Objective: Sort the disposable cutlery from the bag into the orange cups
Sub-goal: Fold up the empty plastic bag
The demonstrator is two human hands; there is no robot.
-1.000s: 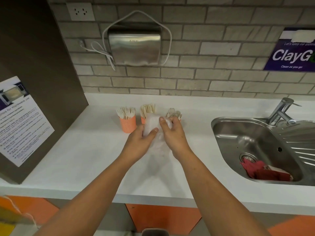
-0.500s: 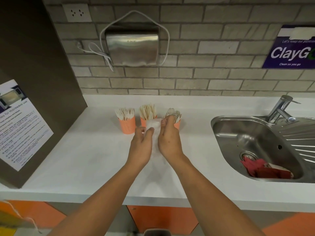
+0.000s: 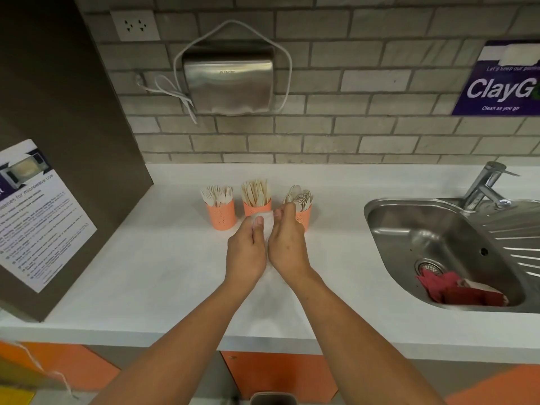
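Three orange cups stand in a row on the white counter [image 3: 146,273]. The left cup [image 3: 221,213] holds forks, the middle cup [image 3: 253,206] holds knives, and the right cup [image 3: 304,215] holds spoons. Just in front of them, both my hands pinch a thin, translucent white bag [image 3: 267,222] by its top edge. My left hand [image 3: 247,252] has its thumb on the bag's front. My right hand [image 3: 287,244] grips the bag's right edge and partly covers the right cup. The bag hangs between my hands down to the counter, and its contents cannot be seen.
A steel sink [image 3: 450,252] with a tap [image 3: 485,185] lies to the right, with red cloth [image 3: 455,290] in the basin. A hand dryer [image 3: 229,83] hangs on the brick wall. A brown panel with a notice [image 3: 35,214] bounds the left side.
Both hands have come closer together and moved toward the cups, gathering the bag's top between them. The cups have not moved.
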